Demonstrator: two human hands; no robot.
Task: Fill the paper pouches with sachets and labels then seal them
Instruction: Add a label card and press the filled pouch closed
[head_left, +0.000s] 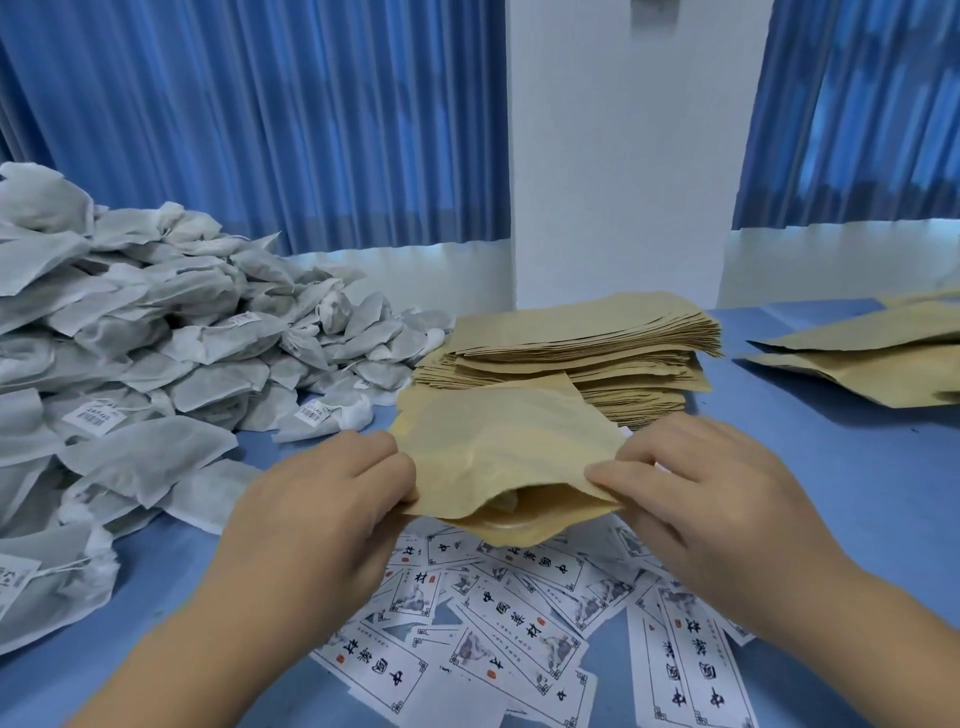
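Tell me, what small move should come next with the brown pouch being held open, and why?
Probably the left hand lets go and reaches into the sachet pile beside it, while the right hand holds the pouch. Both hands pinch the pouch's mouth, which gapes toward the person; what is inside is unclear. Just beneath lie the labels.

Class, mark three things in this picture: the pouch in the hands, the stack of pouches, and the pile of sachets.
held pouch (509, 441): head view, middle of its upper face.
stack of pouches (587, 325): head view, top pouch's face.
pile of sachets (156, 317): head view, a sachet mid-pile.
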